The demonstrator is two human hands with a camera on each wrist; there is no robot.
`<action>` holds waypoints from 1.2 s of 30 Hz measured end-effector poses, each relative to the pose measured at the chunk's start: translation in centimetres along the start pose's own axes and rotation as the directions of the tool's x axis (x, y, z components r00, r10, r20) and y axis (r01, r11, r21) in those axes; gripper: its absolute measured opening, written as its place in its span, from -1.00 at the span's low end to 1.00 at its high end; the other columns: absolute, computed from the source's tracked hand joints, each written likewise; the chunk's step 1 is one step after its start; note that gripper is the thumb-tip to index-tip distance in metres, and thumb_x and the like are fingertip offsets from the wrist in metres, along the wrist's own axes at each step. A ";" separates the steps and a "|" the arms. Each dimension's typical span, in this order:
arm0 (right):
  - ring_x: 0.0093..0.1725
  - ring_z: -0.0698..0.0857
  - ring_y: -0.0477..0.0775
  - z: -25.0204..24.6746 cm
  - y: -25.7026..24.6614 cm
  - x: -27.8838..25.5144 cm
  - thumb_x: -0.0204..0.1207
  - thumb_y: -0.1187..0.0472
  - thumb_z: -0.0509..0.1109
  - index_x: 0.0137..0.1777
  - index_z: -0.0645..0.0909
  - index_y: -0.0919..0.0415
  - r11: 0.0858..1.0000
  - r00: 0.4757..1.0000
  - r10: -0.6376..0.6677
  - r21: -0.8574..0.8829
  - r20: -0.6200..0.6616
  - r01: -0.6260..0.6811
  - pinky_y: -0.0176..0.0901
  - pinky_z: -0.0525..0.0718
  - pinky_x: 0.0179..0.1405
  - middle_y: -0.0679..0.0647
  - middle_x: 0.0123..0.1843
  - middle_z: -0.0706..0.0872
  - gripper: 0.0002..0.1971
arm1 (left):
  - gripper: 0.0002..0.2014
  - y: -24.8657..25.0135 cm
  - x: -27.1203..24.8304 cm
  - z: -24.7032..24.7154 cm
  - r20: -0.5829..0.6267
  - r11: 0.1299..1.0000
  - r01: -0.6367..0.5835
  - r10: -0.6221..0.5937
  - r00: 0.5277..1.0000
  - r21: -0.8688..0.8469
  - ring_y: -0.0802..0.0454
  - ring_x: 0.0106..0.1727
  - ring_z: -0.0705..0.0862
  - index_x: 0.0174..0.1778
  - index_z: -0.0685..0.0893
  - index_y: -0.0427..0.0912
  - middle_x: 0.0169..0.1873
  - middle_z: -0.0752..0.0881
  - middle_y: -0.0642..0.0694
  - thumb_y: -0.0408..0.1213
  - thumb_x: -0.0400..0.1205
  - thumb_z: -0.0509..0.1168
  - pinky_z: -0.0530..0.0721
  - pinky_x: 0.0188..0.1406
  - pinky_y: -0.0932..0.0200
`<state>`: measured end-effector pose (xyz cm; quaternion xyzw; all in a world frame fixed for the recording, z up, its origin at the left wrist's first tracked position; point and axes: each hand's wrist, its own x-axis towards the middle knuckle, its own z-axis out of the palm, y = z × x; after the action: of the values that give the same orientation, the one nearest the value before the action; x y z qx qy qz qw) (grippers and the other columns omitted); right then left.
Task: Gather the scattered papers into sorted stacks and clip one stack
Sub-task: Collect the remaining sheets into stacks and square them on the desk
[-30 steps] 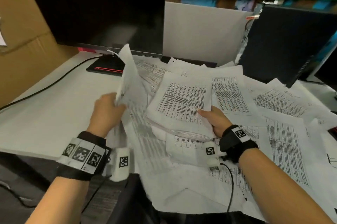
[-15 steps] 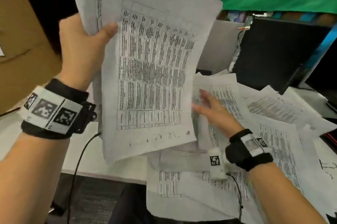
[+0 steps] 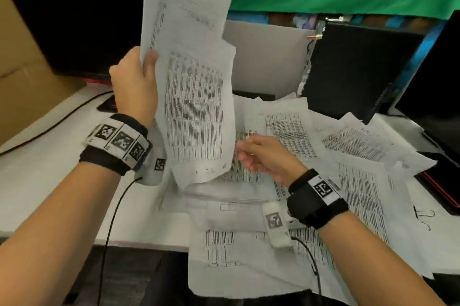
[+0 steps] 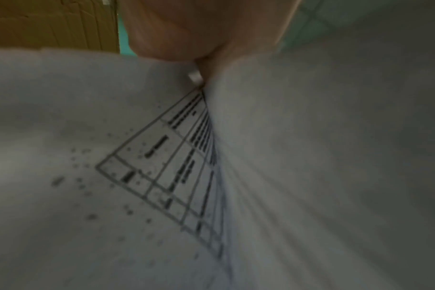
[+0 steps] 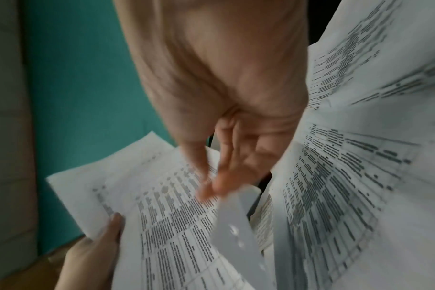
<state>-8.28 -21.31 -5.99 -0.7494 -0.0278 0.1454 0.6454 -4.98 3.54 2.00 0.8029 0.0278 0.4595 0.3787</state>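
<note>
My left hand (image 3: 139, 81) grips a bunch of printed sheets (image 3: 191, 96) by their left edge and holds them upright above the desk, thumb on the front page. The left wrist view shows those held sheets (image 4: 162, 176) close up and blurred. My right hand (image 3: 261, 156) hovers with relaxed fingers just right of the sheets' lower edge, over the scattered papers (image 3: 348, 156), and holds nothing. In the right wrist view the right hand's fingers (image 5: 219, 176) reach toward the held sheets (image 5: 162, 215), with the left thumb (image 5: 112, 225) on their corner. No clip is visible.
White desk (image 3: 49, 181) with a black cable (image 3: 49, 126) at the left. A dark monitor (image 3: 74, 19) stands behind, a cardboard box (image 3: 20, 81) at far left, a black computer case (image 3: 358, 69) at the right. Papers overhang the desk's front edge (image 3: 236, 268).
My left hand lifted sheets off the pile and raised them upright, then lowered them a little. My right hand let go of the stack on the desk and moved toward the held sheets.
</note>
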 end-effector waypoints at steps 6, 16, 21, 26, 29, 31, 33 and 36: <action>0.15 0.74 0.11 0.0 1.7 1.3 0.57 -0.12 0.41 0.36 0.54 0.33 0.978 0.984 0.167 -0.118 -0.063 -0.174 -0.04 0.74 0.24 0.28 0.22 0.70 -0.44 | -0.62 0.0 1.0 -0.9 -0.028 0.995 0.084 -0.082 0.996 0.062 -0.19 0.09 0.60 0.21 0.56 -0.45 0.11 0.66 -0.33 -0.22 0.80 -0.04 0.35 -0.10 0.33; 0.37 0.56 0.22 2.4 3.2 4.7 0.48 0.10 0.55 0.65 0.13 0.30 0.825 0.952 0.188 -0.487 -0.242 -0.287 -0.06 0.63 0.15 0.25 0.56 0.42 -0.13 | -0.73 -3.7 -2.8 1.7 0.297 0.960 0.245 -0.275 0.914 0.133 -0.22 0.20 0.59 0.29 0.51 -0.35 0.22 0.63 -0.36 -0.42 0.75 0.01 0.41 -0.02 0.16; 0.03 0.71 0.17 2.7 3.5 4.8 0.39 0.35 0.52 0.58 0.17 0.25 0.816 0.947 0.181 -0.496 -0.267 -0.296 -0.06 0.77 -0.19 0.23 0.20 0.64 -0.19 | -0.76 -3.0 -3.6 1.9 0.307 0.964 0.246 -0.264 0.914 0.097 -0.17 0.07 0.56 0.25 0.51 -0.38 0.17 0.63 -0.39 -0.44 0.75 0.02 0.41 -0.06 0.14; -0.02 0.63 0.13 2.5 3.5 4.9 0.46 0.34 0.54 0.49 0.36 0.41 0.856 0.946 0.183 -0.430 -0.267 -0.287 -0.09 0.68 -0.14 0.29 0.27 0.65 -0.36 | -0.77 -2.8 -4.1 2.5 0.296 0.967 0.248 -0.255 0.921 0.063 -0.07 -0.09 0.50 0.22 0.51 -0.35 0.07 0.64 -0.34 -0.39 0.76 0.01 0.44 -0.11 0.12; -0.24 0.62 0.01 1.9 3.8 4.8 0.57 0.31 0.45 0.15 0.66 0.29 0.914 0.961 0.141 -0.342 -0.237 -0.219 -0.14 0.67 -0.22 0.18 -0.05 0.72 -0.82 | -0.79 -2.9 -4.4 2.4 0.264 0.972 0.232 -0.235 0.935 0.046 -0.09 -0.12 0.55 0.18 0.51 -0.33 -0.04 0.61 -0.24 -0.42 0.75 0.01 0.48 -0.16 0.12; -0.32 0.59 -0.05 0.8 3.7 4.8 0.60 0.30 0.42 -0.20 0.62 0.11 0.936 0.960 0.065 -0.317 -0.274 -0.154 -0.20 0.60 -0.30 0.03 -0.22 0.67 -0.84 | -0.77 -2.7 -3.8 1.5 0.197 0.982 0.188 -0.184 0.963 -0.003 -0.08 -0.06 0.58 0.20 0.52 -0.34 0.00 0.63 -0.22 -0.45 0.74 0.01 0.48 -0.14 0.23; -0.23 0.65 0.00 -0.6 3.4 4.7 0.59 0.29 0.42 -0.17 0.64 0.18 0.930 0.953 0.033 -0.339 -0.301 -0.139 -0.12 0.64 -0.20 0.05 -0.15 0.72 -0.90 | -0.76 -2.2 -2.5 0.1 0.076 0.990 0.131 -0.128 0.989 -0.044 -0.01 -0.03 0.56 0.20 0.53 -0.40 0.08 0.65 -0.28 -0.44 0.73 0.02 0.37 -0.13 0.44; -0.34 0.58 -0.06 -2.7 3.4 4.3 0.61 0.33 0.39 0.06 0.66 0.24 0.916 0.949 0.083 -0.353 -0.304 -0.193 -0.26 0.52 -0.41 0.01 -0.21 0.67 -0.92 | -0.74 -1.4 0.5 -1.9 -0.131 0.997 0.017 -0.027 0.991 -0.078 0.17 -0.03 0.55 0.20 0.55 -0.37 0.11 0.66 -0.28 -0.36 0.69 0.06 0.32 -0.11 0.46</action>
<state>-4.02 -23.53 -9.76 -0.8726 0.0905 0.0743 0.4742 -5.68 5.90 2.03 0.7552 0.0437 0.5081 0.4117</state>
